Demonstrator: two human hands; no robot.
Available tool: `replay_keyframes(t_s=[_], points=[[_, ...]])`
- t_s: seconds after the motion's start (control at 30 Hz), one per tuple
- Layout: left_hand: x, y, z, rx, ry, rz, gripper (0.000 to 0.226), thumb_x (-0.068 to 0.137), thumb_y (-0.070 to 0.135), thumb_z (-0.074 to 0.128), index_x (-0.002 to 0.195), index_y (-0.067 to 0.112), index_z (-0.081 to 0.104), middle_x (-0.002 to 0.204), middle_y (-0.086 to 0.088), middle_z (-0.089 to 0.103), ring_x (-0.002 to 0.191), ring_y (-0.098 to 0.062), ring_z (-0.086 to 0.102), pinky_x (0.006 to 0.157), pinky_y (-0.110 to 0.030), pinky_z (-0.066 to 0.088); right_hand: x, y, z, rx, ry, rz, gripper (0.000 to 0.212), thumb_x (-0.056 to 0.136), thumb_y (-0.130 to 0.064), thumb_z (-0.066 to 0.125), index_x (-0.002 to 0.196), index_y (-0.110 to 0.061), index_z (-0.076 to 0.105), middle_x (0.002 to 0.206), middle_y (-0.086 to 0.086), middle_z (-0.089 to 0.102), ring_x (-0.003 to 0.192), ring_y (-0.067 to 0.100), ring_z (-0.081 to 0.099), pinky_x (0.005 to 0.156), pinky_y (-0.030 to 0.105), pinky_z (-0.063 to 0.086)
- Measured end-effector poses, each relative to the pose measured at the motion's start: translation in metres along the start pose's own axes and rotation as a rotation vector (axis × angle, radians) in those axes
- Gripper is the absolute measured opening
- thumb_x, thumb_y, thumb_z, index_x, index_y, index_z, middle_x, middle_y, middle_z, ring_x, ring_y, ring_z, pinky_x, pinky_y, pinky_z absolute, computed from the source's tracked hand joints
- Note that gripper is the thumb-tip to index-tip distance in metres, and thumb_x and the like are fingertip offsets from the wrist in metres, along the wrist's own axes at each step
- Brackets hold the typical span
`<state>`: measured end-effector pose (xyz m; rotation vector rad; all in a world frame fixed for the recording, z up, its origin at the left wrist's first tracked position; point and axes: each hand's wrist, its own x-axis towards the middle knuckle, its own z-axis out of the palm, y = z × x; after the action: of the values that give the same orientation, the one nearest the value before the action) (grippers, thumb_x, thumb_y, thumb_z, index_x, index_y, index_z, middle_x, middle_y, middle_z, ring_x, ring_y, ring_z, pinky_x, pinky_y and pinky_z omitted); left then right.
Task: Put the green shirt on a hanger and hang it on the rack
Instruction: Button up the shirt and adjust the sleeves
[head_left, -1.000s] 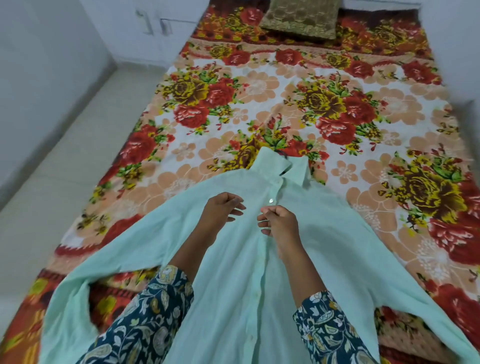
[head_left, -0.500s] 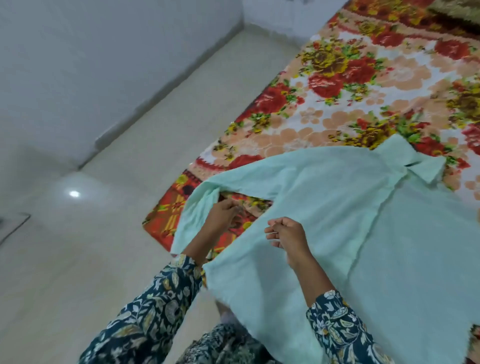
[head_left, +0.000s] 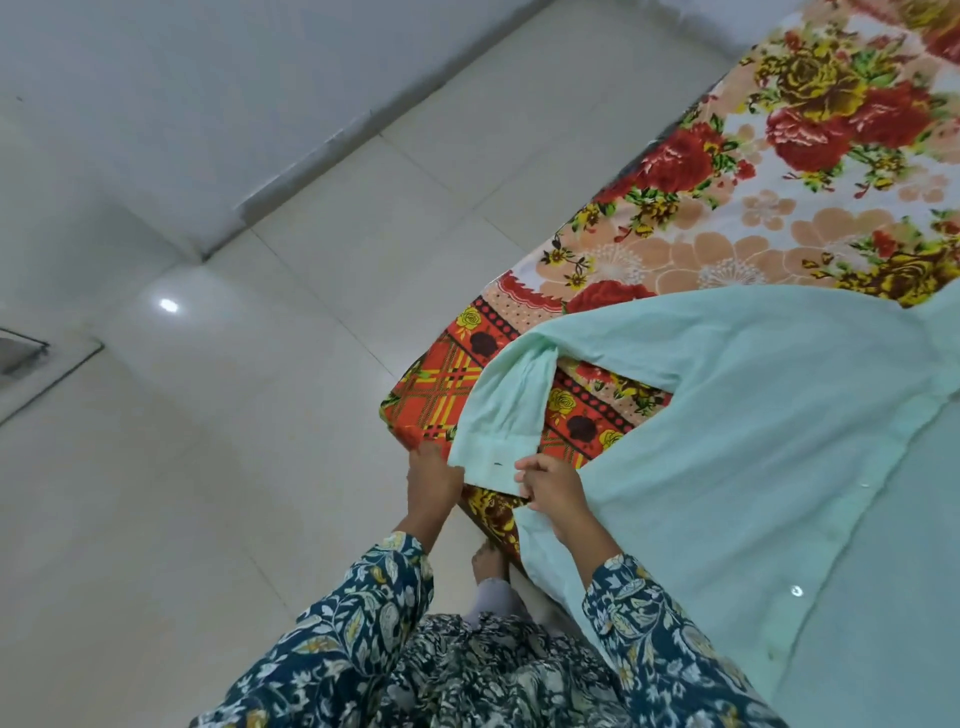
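You're on the laying-out step; left hand and right hand pinch the cuff of the green shirt, spread on the bed toward three o'clock; next, I'd judge, find a hanger; none shows.

Glossy pale cream tiled floor, one bright light reflection. Plain white wall with grey skirting strip. Bed under red, yellow and peach floral bedsheet, right side.
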<state>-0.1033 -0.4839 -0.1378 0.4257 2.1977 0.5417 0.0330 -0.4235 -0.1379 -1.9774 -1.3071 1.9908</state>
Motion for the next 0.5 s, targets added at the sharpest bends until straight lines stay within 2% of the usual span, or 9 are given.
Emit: replay_keyframes(t_s=[0.1,0.17,0.27,0.4,0.5], points=[[0.007,-0.003,0.0,-0.115,-0.15,-0.062,0.009,0.08,0.003,0.054,0.08,0.011,0.05,0.083,-0.009,0.055,0.078,-0.024,0.054,0.069,-0.032,0.043,0.011,0.003,0.013,-0.144,0.007,-0.059,0.017,0.083,-0.004,0.053,0.091,-0.016,0.062,0.08,0.005,0.059,0.069,0.017,0.053,0.063,0.03,0.043],[0.012,-0.005,0.002,-0.193,-0.215,-0.061,0.019,0.081,-0.002,0.049,0.069,0.013,0.051,0.073,-0.007,0.056,0.069,-0.02,0.053,0.064,-0.028,0.043,0.018,0.007,0.022,-0.319,0.005,-0.139,0.022,0.081,-0.007,0.059,0.102,-0.013,0.063,0.1,0.009,0.062,0.086,0.021,0.06,0.074,0.031,0.047],[0.016,-0.004,0.004,-0.22,-0.2,-0.04,0.018,0.083,-0.002,0.048,0.075,0.011,0.056,0.072,-0.002,0.056,0.069,-0.016,0.052,0.058,-0.024,0.041,0.024,0.015,0.033,-0.563,0.056,-0.238,0.034,0.081,-0.016,0.065,0.114,-0.012,0.057,0.118,0.008,0.054,0.11,0.023,0.055,0.088,0.036,0.049],[0.02,-0.011,0.011,-0.057,-0.182,0.053,0.019,0.083,-0.001,0.048,0.093,0.003,0.063,0.094,-0.011,0.063,0.088,-0.023,0.056,0.071,-0.03,0.045,0.026,0.018,0.038,-0.841,0.079,-0.36,0.039,0.085,-0.024,0.061,0.12,-0.012,0.049,0.122,0.008,0.049,0.118,0.025,0.046,0.087,0.038,0.045],[0.018,-0.01,0.014,0.134,-0.19,0.19,0.024,0.079,-0.007,0.042,0.088,0.002,0.063,0.094,-0.013,0.061,0.091,-0.028,0.057,0.076,-0.035,0.045,0.029,0.016,0.037,-0.927,0.119,-0.459,0.025,0.093,-0.018,0.045,0.114,-0.007,0.052,0.117,0.01,0.052,0.114,0.028,0.048,0.081,0.036,0.044]])
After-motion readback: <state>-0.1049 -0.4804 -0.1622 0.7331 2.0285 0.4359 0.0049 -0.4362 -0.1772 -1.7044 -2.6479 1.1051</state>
